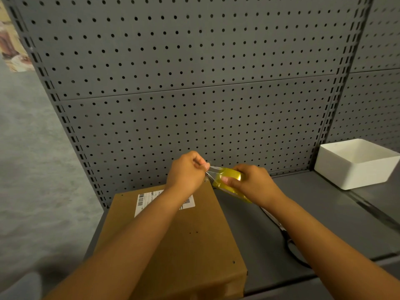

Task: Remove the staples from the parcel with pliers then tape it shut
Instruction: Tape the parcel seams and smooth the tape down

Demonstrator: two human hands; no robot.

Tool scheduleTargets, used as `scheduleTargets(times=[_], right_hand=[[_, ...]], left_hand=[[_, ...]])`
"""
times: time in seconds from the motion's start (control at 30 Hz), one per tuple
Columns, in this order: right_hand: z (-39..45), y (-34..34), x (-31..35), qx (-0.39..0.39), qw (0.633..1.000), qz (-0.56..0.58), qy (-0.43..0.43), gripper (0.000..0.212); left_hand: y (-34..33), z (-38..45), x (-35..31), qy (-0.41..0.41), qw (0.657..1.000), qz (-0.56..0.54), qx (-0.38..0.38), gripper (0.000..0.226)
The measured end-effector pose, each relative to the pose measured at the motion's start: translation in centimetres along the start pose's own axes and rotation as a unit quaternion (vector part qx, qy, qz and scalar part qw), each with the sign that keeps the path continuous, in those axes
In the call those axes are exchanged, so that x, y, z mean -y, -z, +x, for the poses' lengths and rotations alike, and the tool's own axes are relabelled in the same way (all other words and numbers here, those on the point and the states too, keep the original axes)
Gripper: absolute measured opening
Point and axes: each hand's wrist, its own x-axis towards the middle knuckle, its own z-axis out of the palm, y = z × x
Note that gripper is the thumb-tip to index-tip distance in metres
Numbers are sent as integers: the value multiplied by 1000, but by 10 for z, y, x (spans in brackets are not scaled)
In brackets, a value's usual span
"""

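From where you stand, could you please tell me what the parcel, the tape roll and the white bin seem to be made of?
The parcel looks like brown corrugated cardboard: matte, with a printed paper label.
The tape roll, held in the right hand, appears to be clear, glossy plastic film, yellowish where layered; the strip pinched by the left hand is see-through.
The white bin is probably moulded plastic: smooth, uniform walls.

Kinda dim, flat indoor light, soft shadows under the forearms, wide-angle bend at the edges, slightly soft focus overall.
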Motion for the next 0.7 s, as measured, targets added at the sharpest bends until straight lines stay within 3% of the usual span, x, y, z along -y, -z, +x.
scheduleTargets(times=[0.13,0.3,0.7], right_hand=[[12,-5,-1,15,999,-49,-1,39],[25,-10,-8,24,997,-76,-4,42],[55,-22,-10,68,997,-41,-13,31]], left_hand=[[3,6,-3,-17,995,99,-14,10],[2,9,10,62,995,30,76,15],[-12,15,38,84,988,101,80,16]])
